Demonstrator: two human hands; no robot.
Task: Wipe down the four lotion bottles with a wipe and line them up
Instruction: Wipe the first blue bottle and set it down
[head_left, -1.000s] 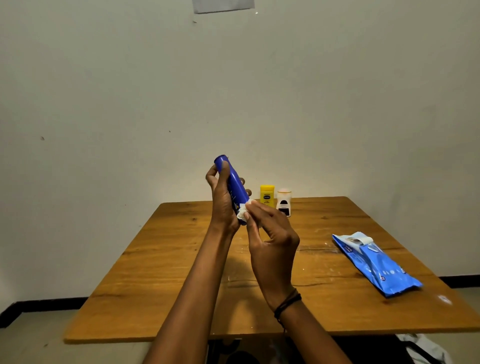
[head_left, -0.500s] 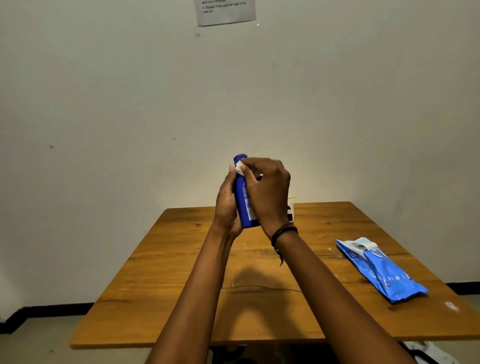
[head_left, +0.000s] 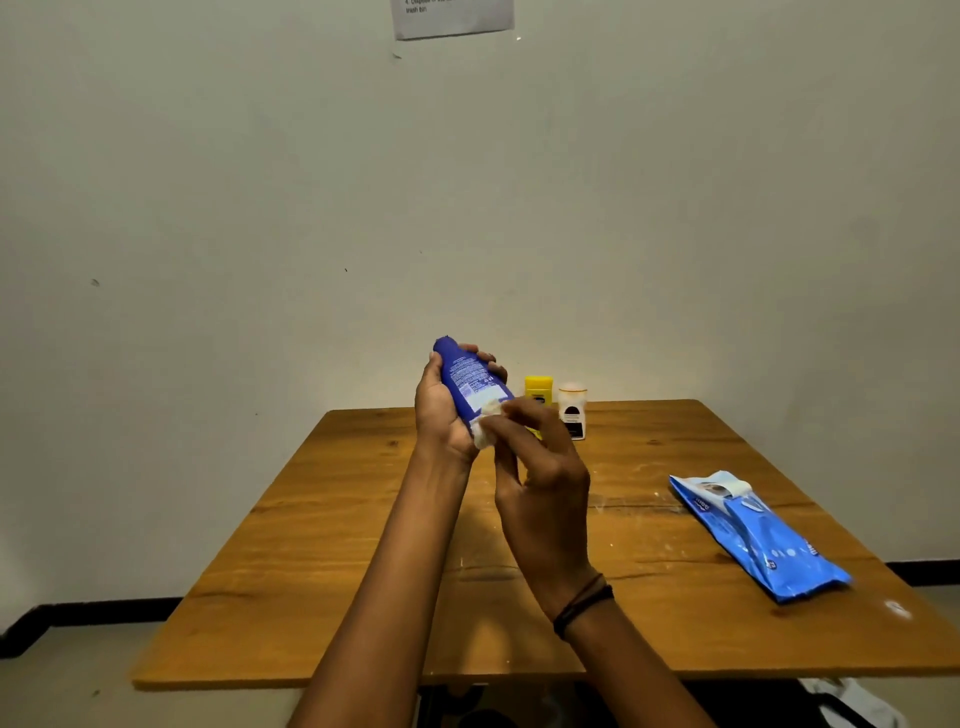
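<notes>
left hand (head_left: 441, 413): fingers (head_left: 485, 357) curled round the dark blue plastic lotion bottle (head_left: 464, 378), thumb on its near left side, fingertips showing past its far edge.
right hand (head_left: 543, 480): fingers (head_left: 511, 415) bunched together, pinching the crumpled white wipe (head_left: 484, 418) against the lower part of the blue bottle.
blue bottle: held in the air over the far half of the tabletop, tilted, rounded end up and to the left, small-print label facing the camera.
wipe: pressed between the right fingertips and the bottle, just above the heel of the left hand.
right wrist: a dark cord band (head_left: 583, 605) round it.
other bottles: a small yellow plastic bottle (head_left: 537, 388) and a small white bottle with a dark label (head_left: 572, 410) stand upright side by side at the far edge, the yellow one partly hidden behind the right hand.
tabletop: orange-brown wooden tabletop (head_left: 322, 551) with pale smears near the middle.
wipes pack: a flat bright blue plastic wipes pack (head_left: 761, 538) lies on the right side, white flap at its far end, well apart from the bottles.
wall: a white paper sheet (head_left: 452, 18) is stuck at the top.
</notes>
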